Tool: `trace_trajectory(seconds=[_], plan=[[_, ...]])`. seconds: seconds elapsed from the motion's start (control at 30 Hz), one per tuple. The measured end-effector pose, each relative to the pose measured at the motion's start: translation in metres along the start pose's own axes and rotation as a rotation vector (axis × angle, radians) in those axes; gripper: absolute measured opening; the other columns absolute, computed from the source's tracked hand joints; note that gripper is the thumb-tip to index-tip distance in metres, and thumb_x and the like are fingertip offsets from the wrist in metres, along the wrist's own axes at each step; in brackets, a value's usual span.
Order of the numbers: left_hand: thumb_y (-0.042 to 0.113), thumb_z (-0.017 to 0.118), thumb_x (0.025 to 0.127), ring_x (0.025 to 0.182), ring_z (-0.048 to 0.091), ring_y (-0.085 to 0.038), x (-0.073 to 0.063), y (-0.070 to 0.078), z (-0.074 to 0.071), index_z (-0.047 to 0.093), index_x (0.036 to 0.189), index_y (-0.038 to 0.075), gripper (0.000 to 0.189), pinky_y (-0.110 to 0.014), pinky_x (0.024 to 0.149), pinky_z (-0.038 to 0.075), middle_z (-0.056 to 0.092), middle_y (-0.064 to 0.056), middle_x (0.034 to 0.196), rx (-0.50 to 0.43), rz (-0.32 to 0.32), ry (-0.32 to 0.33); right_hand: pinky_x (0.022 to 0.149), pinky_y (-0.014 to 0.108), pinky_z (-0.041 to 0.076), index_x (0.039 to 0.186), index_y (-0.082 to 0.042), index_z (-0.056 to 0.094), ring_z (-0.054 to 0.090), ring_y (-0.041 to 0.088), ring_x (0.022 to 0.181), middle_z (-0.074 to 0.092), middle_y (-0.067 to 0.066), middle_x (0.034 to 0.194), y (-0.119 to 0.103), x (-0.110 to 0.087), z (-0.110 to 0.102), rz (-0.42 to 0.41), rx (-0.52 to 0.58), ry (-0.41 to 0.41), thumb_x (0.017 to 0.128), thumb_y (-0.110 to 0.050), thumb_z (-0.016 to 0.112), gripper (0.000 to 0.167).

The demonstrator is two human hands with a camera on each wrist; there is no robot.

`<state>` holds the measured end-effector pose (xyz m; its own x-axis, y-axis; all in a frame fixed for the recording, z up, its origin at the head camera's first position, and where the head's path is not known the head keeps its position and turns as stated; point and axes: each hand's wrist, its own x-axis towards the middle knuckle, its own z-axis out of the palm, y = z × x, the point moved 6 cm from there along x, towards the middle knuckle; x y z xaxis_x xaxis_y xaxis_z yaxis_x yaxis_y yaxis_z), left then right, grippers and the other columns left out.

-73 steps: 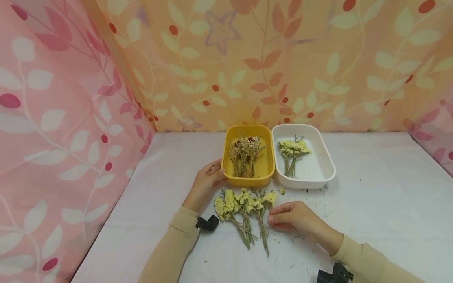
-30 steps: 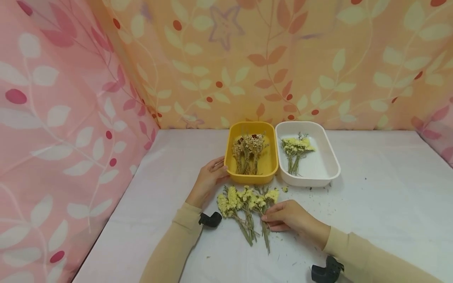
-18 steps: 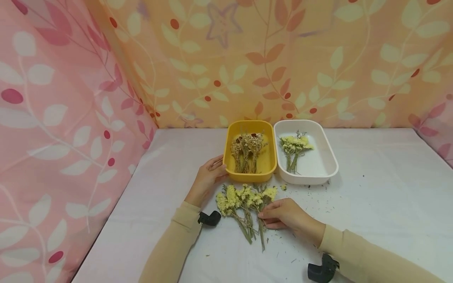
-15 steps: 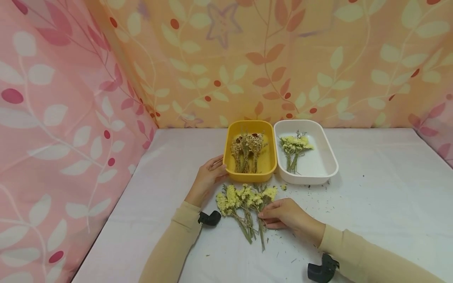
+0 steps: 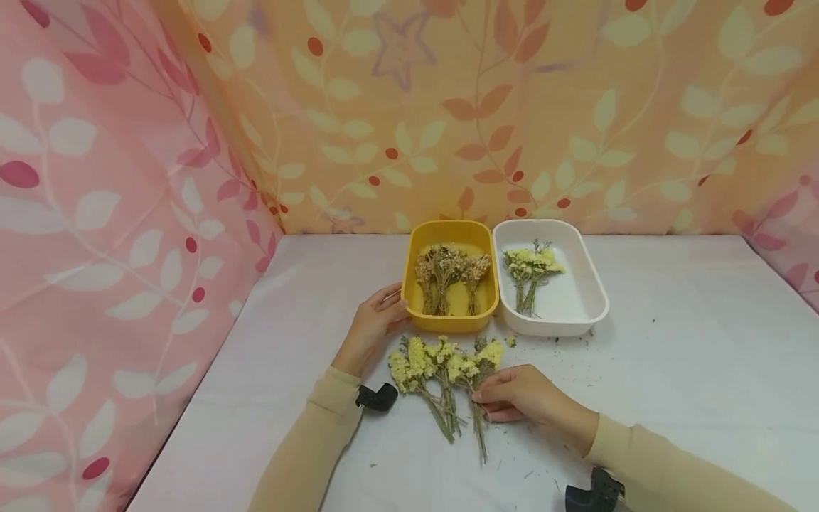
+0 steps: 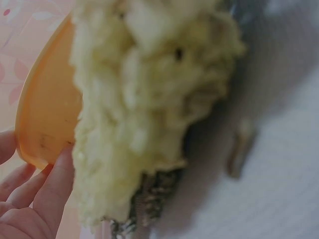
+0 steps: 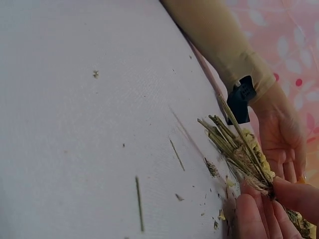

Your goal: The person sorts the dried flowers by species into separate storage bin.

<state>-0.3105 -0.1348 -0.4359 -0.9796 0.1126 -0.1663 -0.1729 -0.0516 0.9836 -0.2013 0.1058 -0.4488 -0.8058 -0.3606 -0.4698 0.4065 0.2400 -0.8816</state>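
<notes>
Three tied bunches of yellow dried flowers lie side by side on the white cloth in the head view. My right hand (image 5: 525,395) pinches the tied stems of the rightmost bunch (image 5: 476,366) between thumb and fingers. The right wrist view shows its stems (image 7: 234,144) above the fingertips, bound with twine. My left hand (image 5: 371,327) touches the near left corner of the yellow tray (image 5: 451,324), its fingers fairly straight against the wall. Brown dried bunches (image 5: 441,277) lie inside that tray. Blurred yellow blooms (image 6: 144,99) cover much of the left wrist view.
A white tray (image 5: 576,299) holding yellow bunches (image 5: 530,274) stands against the yellow tray's right side. Stem scraps (image 7: 138,204) and a loose bloom (image 5: 510,341) are scattered on the cloth. A patterned fabric wall (image 5: 345,142) rises behind, a pink one (image 5: 115,249) at left.
My right hand moved left and took hold of the rightmost yellow bunch's stems. The brown bunches in the yellow tray now spread farther right. My left hand has stayed at that tray.
</notes>
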Motion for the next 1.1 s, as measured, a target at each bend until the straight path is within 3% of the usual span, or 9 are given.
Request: trace_trajectory(seconds=[0.13,0.2,0.37,0.4,0.63,0.87,1.1], plan=[[0.011,0.06,0.1,0.13,0.058,-0.034,0.0,0.002,0.0,0.047,0.148,0.01,0.05,-0.037,0.101,0.056,0.049,-0.015,0.151,0.01,0.009,-0.002,0.071,0.024,0.064,0.101,0.001,0.075,0.072,0.009,0.076,0.074,0.0,0.088,-0.001,-0.004,-0.003,0.005,0.009,0.009,0.087,-0.016,0.075,0.022],[0.011,0.06,0.099,0.129,0.058,-0.035,0.001,0.002,-0.001,0.047,0.148,0.01,0.05,-0.038,0.101,0.057,0.049,-0.015,0.151,0.009,0.008,0.001,0.07,0.024,0.064,0.1,0.001,0.075,0.071,0.009,0.076,0.075,0.006,0.098,-0.002,-0.006,-0.005,0.004,0.014,0.013,0.087,-0.016,0.075,0.021],[0.01,0.06,0.099,0.129,0.058,-0.037,0.0,0.0,0.0,0.046,0.148,0.01,0.051,-0.039,0.1,0.057,0.049,-0.016,0.151,0.001,0.0,0.003,0.068,0.02,0.062,0.098,-0.001,0.076,0.069,0.006,0.073,0.075,0.003,0.093,0.0,-0.011,-0.01,-0.006,0.005,0.013,0.086,-0.018,0.076,0.02],[0.01,0.06,0.099,0.128,0.058,-0.036,0.0,0.0,0.0,0.047,0.148,0.01,0.051,-0.039,0.101,0.057,0.049,-0.016,0.151,-0.001,0.0,0.004,0.068,0.02,0.062,0.098,-0.001,0.076,0.069,0.006,0.073,0.073,-0.003,0.084,0.0,-0.012,-0.011,-0.008,0.004,0.012,0.086,-0.018,0.077,0.02],[0.009,0.06,0.1,0.127,0.059,-0.037,0.0,0.001,0.001,0.046,0.149,0.009,0.051,-0.039,0.1,0.057,0.049,-0.016,0.151,0.012,0.008,0.002,0.069,0.021,0.063,0.101,0.001,0.075,0.069,0.007,0.074,0.072,-0.004,0.085,-0.006,-0.022,-0.015,-0.032,-0.001,0.001,0.087,-0.018,0.075,0.023],[0.009,0.061,0.099,0.127,0.059,-0.037,-0.001,0.001,0.0,0.047,0.148,0.01,0.051,-0.038,0.099,0.058,0.05,-0.015,0.15,-0.007,0.009,-0.006,0.07,0.023,0.063,0.098,-0.005,0.075,0.069,0.006,0.071,0.073,-0.005,0.079,-0.015,-0.028,-0.019,-0.036,-0.008,-0.007,0.088,-0.022,0.075,0.02],[0.011,0.061,0.099,0.128,0.058,-0.036,-0.002,0.001,0.0,0.047,0.148,0.011,0.051,-0.039,0.101,0.057,0.05,-0.015,0.151,-0.006,0.002,-0.009,0.073,0.024,0.063,0.1,-0.004,0.076,0.068,0.007,0.077,0.074,-0.006,0.085,-0.028,-0.033,-0.023,-0.084,-0.049,-0.011,0.089,-0.023,0.074,0.022]])
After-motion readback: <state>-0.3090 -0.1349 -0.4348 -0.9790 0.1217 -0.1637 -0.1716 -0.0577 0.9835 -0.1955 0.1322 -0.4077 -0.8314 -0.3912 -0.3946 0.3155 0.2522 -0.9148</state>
